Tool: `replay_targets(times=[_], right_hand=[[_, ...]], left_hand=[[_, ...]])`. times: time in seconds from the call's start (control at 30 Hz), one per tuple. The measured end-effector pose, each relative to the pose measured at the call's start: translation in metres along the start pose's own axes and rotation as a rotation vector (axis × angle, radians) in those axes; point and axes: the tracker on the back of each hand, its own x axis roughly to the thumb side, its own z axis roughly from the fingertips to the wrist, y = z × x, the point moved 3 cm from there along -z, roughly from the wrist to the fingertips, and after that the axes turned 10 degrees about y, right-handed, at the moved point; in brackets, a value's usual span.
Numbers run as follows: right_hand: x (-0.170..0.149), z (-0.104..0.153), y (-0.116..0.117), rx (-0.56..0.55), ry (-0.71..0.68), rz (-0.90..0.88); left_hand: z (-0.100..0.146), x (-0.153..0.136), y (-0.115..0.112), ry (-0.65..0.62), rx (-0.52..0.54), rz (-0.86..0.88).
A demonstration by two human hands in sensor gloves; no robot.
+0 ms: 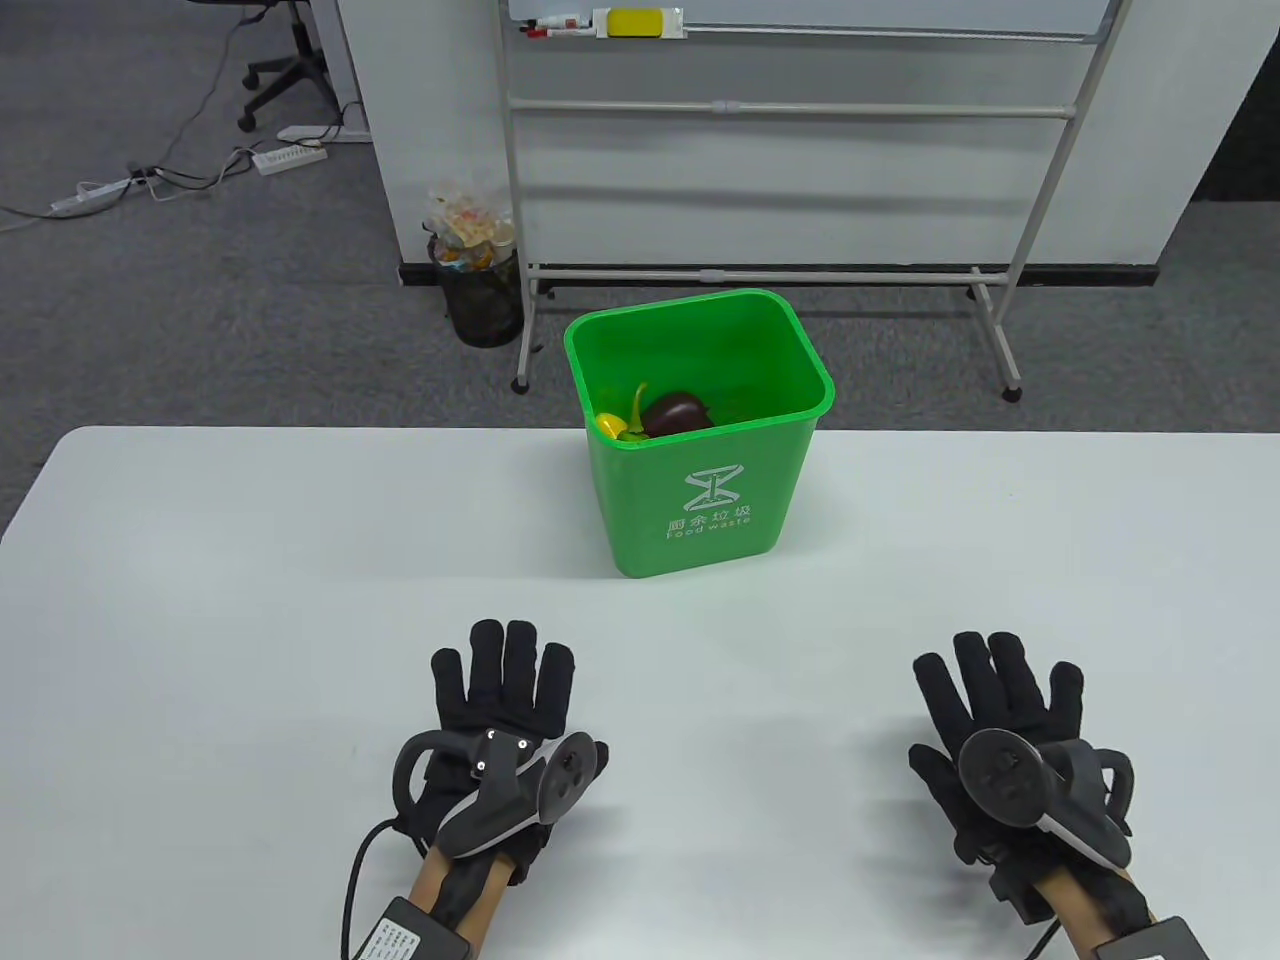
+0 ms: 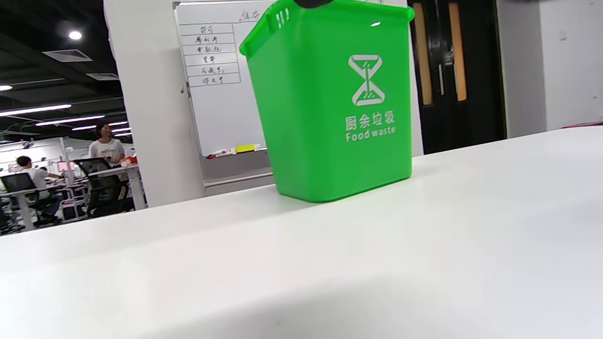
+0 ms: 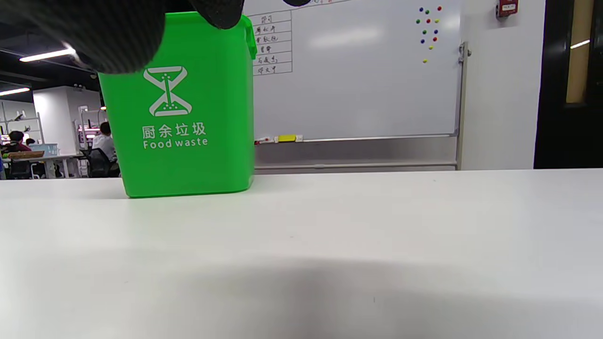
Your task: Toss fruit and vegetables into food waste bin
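Note:
A green food waste bin (image 1: 700,470) stands at the far middle of the white table (image 1: 200,600). Inside it lie a dark purple eggplant (image 1: 675,412) and a yellow-green vegetable (image 1: 618,424). The bin also shows in the left wrist view (image 2: 330,108) and in the right wrist view (image 3: 183,117). My left hand (image 1: 500,700) lies flat on the table, fingers spread, empty, near and left of the bin. My right hand (image 1: 1010,715) lies flat on the table, fingers spread, empty, near and right of the bin. No fruit or vegetable lies on the table.
Behind the table stands a whiteboard on a metal frame (image 1: 780,110), and a black wire waste basket (image 1: 480,290) sits on the carpet at its left. An office chair (image 1: 280,70) is at the far left.

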Motion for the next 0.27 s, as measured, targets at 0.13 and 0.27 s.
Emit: replay_targets(times=[0.13,0.27], right_hand=[[0.006,0.002,0.001,-0.004,-0.020,0.033],[0.009,0.003,0.001,-0.003,-0.037,0.042]], left_hand=[[-0.002,-0.004,-0.009,0.010,-0.035,0.022],[-0.004,-0.005,-0.016,0.015,-0.063,0.020]])
